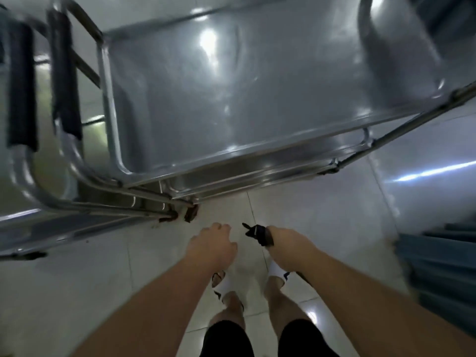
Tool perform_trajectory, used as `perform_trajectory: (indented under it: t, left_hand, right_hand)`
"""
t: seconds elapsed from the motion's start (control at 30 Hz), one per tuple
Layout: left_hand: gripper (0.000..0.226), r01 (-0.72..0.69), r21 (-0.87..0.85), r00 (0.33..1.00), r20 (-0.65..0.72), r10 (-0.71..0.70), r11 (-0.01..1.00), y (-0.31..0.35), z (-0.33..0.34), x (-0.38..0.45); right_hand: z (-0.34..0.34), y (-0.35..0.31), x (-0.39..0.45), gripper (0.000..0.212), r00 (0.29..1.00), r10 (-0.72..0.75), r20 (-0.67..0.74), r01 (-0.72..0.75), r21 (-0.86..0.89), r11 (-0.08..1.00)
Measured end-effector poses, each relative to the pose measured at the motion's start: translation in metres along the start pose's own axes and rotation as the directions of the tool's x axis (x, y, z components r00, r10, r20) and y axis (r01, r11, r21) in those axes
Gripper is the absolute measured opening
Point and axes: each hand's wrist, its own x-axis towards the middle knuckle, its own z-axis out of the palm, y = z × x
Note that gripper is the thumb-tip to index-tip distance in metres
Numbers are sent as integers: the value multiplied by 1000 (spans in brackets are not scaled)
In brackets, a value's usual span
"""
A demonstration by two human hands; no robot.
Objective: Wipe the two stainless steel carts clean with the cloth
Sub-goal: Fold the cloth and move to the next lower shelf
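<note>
A stainless steel cart stands right in front of me, its shiny top tray bare, with lower shelves showing under its near edge. A second steel cart sits at the left; both have black-padded handle bars. My right hand grips a dark cloth that sticks out of the fist towards the left. My left hand hangs beside it with fingers loosely curled and nothing in it. Both hands are over the floor, a little short of the near cart's corner.
The floor is pale tile. My feet in white sandals stand below my hands. A blue ribbed object lies at the right edge. Rusty cart feet meet at the carts' near corners.
</note>
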Motion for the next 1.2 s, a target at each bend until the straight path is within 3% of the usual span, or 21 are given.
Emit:
perform_trajectory:
  t: [0.23, 0.33, 0.5, 0.67, 0.93, 1.2]
  left_hand:
    - [58, -131, -26, 986, -108, 127, 991, 17, -56, -92]
    - [58, -190, 20, 968, -163, 190, 982, 12, -82, -115]
    - [57, -273, 130, 922, -247, 298, 953, 6, -117, -145]
    - [56, -336, 157, 887, -277, 368, 929, 16, -134, -170]
    - [53, -454, 313, 816, -231, 530, 834, 79, -137, -207]
    - [45, -566, 403, 730, -162, 664, 719, 202, -123, -228]
  right_hand:
    - [-59, -37, -100, 27, 997, 56, -59, -66, -183, 981]
    - [-79, -56, -134, 20, 987, 65, -147, -97, -215, 972]
    - [-89, -84, -188, 21, 919, 91, -384, -140, -102, 985]
    - [-82, -96, -237, 23, 865, 153, -478, -187, -24, 982]
    - [-63, -50, -308, 20, 761, 288, -582, -263, 128, 956]
    - [-43, 49, -370, 16, 673, 450, -587, -309, 329, 892]
